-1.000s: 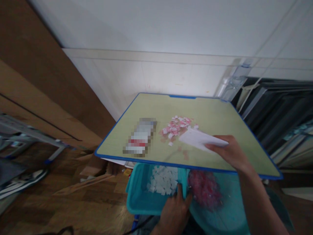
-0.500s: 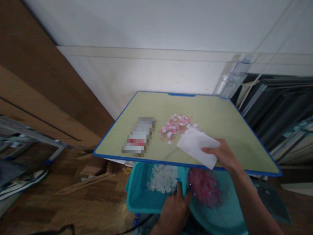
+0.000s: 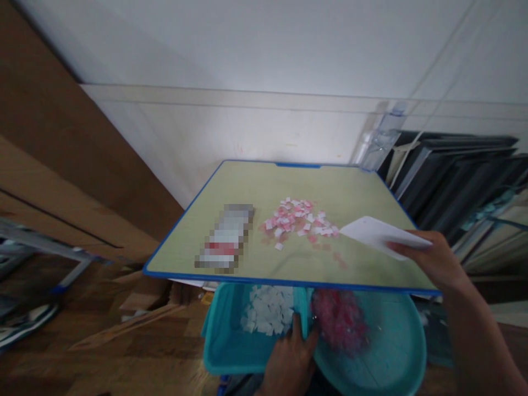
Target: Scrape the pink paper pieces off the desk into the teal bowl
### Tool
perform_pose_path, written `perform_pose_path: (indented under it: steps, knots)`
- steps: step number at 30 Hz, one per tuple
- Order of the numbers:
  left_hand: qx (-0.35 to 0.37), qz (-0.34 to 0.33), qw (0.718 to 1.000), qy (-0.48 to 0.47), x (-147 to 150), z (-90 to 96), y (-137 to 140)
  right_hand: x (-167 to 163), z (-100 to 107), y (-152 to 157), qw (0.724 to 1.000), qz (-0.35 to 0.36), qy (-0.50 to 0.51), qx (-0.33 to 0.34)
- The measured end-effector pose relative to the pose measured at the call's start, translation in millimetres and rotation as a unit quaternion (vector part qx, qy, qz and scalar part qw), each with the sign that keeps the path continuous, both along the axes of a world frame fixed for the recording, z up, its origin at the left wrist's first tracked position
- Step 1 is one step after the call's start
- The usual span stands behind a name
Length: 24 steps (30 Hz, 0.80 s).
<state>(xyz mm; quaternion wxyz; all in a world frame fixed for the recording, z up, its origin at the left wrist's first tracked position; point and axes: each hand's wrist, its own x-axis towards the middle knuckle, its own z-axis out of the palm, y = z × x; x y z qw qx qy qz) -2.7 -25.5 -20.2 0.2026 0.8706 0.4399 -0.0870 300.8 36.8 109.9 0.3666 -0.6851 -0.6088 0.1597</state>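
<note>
My right hand (image 3: 433, 258) is closed on a white sheet of paper (image 3: 375, 234), thumb over it, at the right side of the greenish-yellow tabletop (image 3: 247, 181). The sheet is tilted, its left tip close to a scatter of small pink and white paper-like squares (image 3: 289, 217). Below the table's front edge, my left hand (image 3: 291, 357) grips the adjoining rims of a teal tub (image 3: 235, 357) and a round teal basin (image 3: 412, 363), index finger on the tub side and thumb on the basin side. White squares (image 3: 270, 311) lie in the tub; a pink-red heap (image 3: 340, 319) is in the basin.
A pixelated flat object (image 3: 226, 236) lies on the table's left. A clear plastic bottle (image 3: 381, 137) stands at the back right corner, by stacked dark panels (image 3: 462, 170). A white wall rises behind; cardboard (image 3: 144, 291) and a shoe (image 3: 33, 324) are at left.
My right hand has moved right with the paper and tilted it more edge-on, away from the squares, showing more of them. My left hand keeps its grip. The view has shifted slightly.
</note>
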Motion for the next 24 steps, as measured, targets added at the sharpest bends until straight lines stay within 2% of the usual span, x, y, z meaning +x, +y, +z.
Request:
perform_pose_path:
  steps: [5, 14, 24]
  knots:
    - [-0.01, 0.0, 1.0, 0.011, 0, 2.1, 0, 1, 6, -5, 0.999, 0.002, 0.02, -0.035]
    - [-0.013, -0.003, 1.0, 0.017, 1, 5.6, 2, -5, -7, 2, 0.999, 0.015, -0.009, -0.038]
    - [-0.001, -0.004, 1.0, 0.016, 0, 6.1, 0, -41, -12, 28, 0.99, 0.132, 0.04, -0.043]
